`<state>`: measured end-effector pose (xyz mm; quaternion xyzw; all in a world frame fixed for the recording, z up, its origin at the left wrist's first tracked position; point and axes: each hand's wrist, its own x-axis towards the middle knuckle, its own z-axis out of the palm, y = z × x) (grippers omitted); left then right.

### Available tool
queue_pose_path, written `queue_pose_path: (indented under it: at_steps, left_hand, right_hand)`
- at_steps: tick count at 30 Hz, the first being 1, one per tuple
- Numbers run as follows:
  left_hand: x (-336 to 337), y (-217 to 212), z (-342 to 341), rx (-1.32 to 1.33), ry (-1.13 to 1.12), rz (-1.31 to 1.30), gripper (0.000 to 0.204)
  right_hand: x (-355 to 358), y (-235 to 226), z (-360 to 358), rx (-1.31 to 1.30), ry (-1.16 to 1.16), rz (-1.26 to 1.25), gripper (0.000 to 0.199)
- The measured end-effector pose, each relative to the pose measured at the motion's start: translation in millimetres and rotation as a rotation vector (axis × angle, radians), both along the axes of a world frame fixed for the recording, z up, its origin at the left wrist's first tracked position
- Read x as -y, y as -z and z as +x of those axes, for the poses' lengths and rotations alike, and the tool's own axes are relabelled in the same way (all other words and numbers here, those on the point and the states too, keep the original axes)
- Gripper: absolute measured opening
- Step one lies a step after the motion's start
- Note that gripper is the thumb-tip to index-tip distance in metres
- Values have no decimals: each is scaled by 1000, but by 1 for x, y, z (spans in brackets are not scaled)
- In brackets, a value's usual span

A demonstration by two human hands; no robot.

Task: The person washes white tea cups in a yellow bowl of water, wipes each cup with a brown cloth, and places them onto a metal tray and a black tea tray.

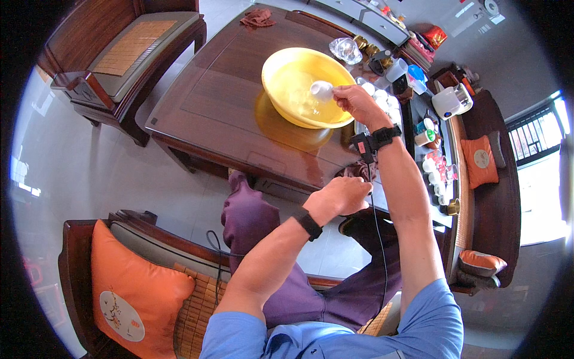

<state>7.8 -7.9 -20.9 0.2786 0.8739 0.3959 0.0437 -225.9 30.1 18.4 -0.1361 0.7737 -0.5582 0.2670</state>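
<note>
Blue sleeve [427, 317] nearest, white cup [321, 90] seems edge-held by right hand [359, 105].

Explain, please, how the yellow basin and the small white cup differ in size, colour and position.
Size: the yellow basin is wide, while the small white cup is far smaller.
Colour: the basin is yellow; the cup is white.
Position: the basin rests on the dark table, whereas the cup is held by the right hand over the basin's opening.
Shared: both look rounded.
</note>
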Motion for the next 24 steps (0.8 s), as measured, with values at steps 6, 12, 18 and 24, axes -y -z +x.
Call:
queue_pose_path:
  at_steps: [6,12,18,24]
  left_hand:
    - [20,-29,-5,78,45,129,32]
    - [39,-99,26,90,91,637,32]
    - [-1,-176,120,175,417,1431,25]
    - [-43,-186,147,-99,504,1923,29]
  right_hand:
    - [-18,4,2,280,213,-335,11]
    - [-23,12,-1,82,301,-214,14]
    - [-42,32,-12,-74,270,-113,13]
    - [-28,36,12,18,277,-308,8]
